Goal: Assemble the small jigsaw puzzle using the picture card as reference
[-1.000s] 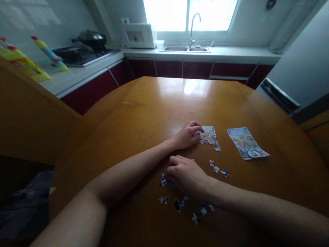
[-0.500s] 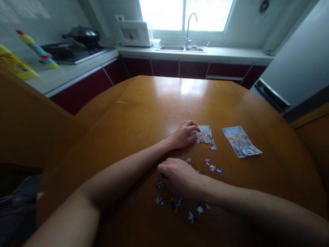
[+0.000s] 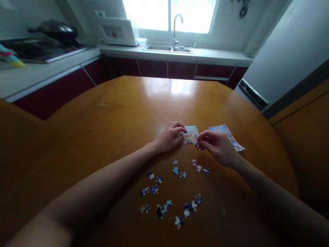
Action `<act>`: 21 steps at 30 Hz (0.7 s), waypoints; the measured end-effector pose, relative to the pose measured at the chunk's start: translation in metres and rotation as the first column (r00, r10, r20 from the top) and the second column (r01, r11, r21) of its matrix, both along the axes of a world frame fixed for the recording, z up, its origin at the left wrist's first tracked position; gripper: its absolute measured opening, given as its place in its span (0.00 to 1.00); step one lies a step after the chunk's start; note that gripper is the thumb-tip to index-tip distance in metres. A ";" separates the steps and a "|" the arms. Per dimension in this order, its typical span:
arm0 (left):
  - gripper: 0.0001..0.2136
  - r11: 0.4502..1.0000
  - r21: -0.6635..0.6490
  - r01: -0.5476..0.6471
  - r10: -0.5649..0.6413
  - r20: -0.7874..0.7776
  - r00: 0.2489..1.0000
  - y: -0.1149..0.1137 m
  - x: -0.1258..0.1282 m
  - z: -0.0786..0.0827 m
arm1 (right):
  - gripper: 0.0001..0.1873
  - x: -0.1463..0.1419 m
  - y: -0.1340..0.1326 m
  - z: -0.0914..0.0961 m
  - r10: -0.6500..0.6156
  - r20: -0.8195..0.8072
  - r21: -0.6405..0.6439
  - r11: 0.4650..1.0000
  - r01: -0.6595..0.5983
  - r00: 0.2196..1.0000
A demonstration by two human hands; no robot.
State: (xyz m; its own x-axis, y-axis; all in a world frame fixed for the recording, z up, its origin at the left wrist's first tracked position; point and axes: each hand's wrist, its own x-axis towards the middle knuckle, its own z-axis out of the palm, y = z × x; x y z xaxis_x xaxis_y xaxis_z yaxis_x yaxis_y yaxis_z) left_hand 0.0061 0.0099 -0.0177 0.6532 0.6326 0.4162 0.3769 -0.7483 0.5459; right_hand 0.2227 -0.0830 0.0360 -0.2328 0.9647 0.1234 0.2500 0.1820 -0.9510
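The left hand (image 3: 170, 138) rests on the puzzle (image 3: 191, 133), fingers (image 3: 181, 130) loosely curved, likely steadying it; to their right, the right hand (image 3: 218, 147) pinches narrowly, on what I can't tell.

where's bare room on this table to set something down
Free: the wooden table from the left hand and right hand to its far edge, and the stretch left of the left forearm. Crowded: around the partly assembled jigsaw, with both hands and the picture sheet near, and nearer, where loose jigsaw pieces lie between the forearms.
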 end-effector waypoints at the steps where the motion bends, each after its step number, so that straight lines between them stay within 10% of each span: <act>1: 0.10 1.000 -0.001 -0.001 0.001 -0.005 1.000 0.000 0.000 0.001 | 0.07 0.005 0.002 0.000 -0.038 -0.029 -0.013 0.999 0.038 0.999; 6: 0.09 1.000 0.003 -0.007 0.007 -0.010 1.000 0.000 0.000 0.000 | 0.08 0.010 0.001 0.003 -0.020 -0.020 -0.042 0.999 0.020 1.000; 15: 0.09 1.000 -0.002 0.004 -0.004 0.008 1.000 -0.002 0.000 -0.001 | 0.02 -0.016 -0.041 -0.005 0.484 0.242 -0.297 0.862 -0.410 0.841; 21: 0.10 1.000 -0.010 0.012 -0.012 -0.007 1.000 -0.003 0.001 0.001 | 0.06 -0.036 -0.052 -0.016 0.525 0.341 -0.139 0.849 -0.511 0.780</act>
State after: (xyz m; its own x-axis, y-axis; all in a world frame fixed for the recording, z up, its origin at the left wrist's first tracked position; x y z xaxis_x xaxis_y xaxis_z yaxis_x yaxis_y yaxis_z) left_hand 0.0073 0.0072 -0.0169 0.6633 0.6292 0.4052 0.3720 -0.7470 0.5511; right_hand 0.1870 -0.1351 0.0202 -0.7187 0.6883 -0.0981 0.4461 0.3483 -0.8245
